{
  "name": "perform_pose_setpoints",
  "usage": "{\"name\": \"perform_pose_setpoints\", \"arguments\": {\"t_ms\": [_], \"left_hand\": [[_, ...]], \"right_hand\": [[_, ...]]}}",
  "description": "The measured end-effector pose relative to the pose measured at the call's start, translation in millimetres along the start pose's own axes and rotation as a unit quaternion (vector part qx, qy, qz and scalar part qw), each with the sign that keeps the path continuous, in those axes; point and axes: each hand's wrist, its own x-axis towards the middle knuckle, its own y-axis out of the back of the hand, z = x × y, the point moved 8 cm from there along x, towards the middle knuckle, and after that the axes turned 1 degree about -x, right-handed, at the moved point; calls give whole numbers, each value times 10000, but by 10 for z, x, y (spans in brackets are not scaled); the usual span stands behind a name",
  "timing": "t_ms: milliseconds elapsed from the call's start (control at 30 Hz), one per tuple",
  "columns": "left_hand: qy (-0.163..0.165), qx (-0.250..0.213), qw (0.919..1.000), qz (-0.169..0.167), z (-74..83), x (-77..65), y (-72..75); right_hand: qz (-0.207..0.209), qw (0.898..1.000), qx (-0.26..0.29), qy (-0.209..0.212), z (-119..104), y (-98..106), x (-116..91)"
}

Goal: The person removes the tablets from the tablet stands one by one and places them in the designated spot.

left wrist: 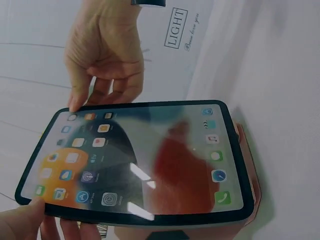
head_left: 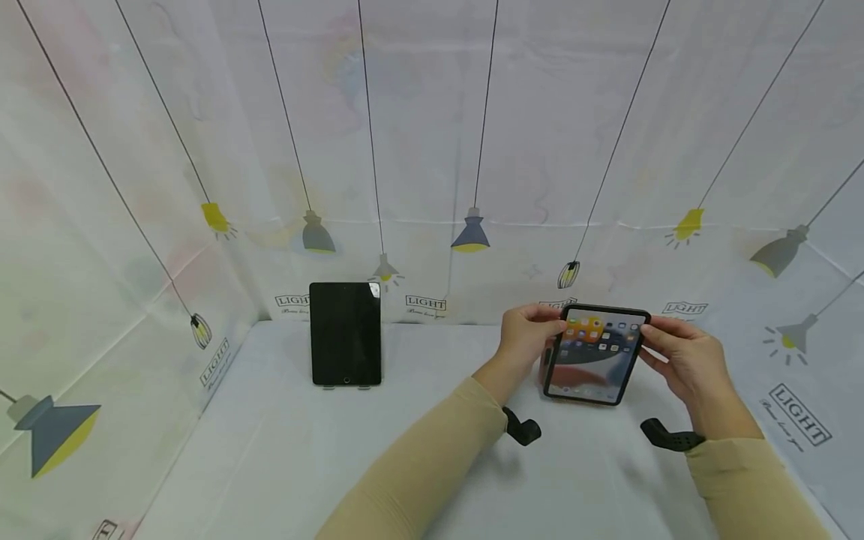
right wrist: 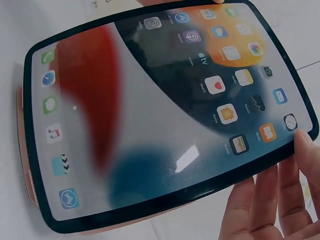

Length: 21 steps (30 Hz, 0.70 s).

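Note:
Both hands hold a tablet [head_left: 597, 360] with a black border and a lit home screen of app icons. At its upper left edge my left hand [head_left: 528, 337] pinches it, thumb on the front and fingers behind. My right hand [head_left: 688, 356] grips the upper right edge the same way, as the right wrist view shows with the thumb [right wrist: 306, 150] on the corner. The tablet leans back, its lower edge close over the white table. Behind it, a pinkish flat object [left wrist: 250, 175] peeks out, mostly hidden by the tablet.
A second tablet [head_left: 346, 334] with a dark screen stands upright at the left, two small stand feet under its lower edge. Behind the white table [head_left: 270, 465] hangs a cloth [head_left: 418, 150] printed with lamps. Each wrist wears a black camera mount [head_left: 523, 427].

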Motion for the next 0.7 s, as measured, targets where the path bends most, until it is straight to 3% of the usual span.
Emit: {"name": "perform_pose_setpoints", "arguments": {"t_ms": [367,700], "left_hand": [[205,254,9994,69,-15,-16,53],[573,323,9977,146,-81,-77,130]], "right_hand": [[16,9993,-360,-28,-1,-23,-46],[17,9970,-699,-340,157,-20,-85]]}}
